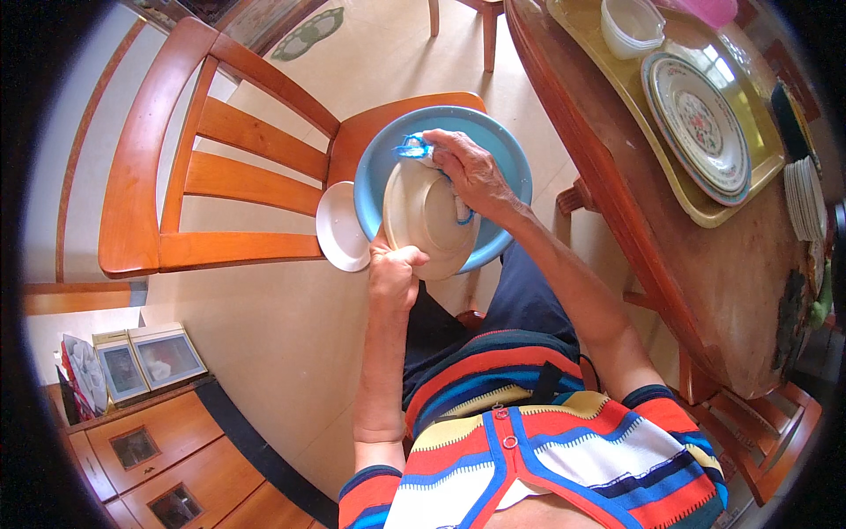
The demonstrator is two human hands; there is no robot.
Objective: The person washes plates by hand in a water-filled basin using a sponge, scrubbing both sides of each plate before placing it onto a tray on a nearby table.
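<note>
My left hand [395,274] grips the near-left rim of a cream plate [423,218], thumb on top. The plate is tilted above a blue plastic basin [509,162], with its underside and foot ring turned towards me. In my right hand [476,175] is a white cloth with blue edging [415,147], pressed against the plate's far right side. Part of the cloth is hidden under my fingers and palm. The basin rests on the seat of a wooden chair [403,109]. Beside the basin on its left lies a white plate [344,228].
On the right, a wooden table [634,165] carries an olive-coloured tray [704,215] with floral plates [700,125] and white bowls [631,30]. A stack of white dishes [803,198] stands near the table's far edge. Low wooden cabinets [165,449] with framed pictures [165,357] are at lower left.
</note>
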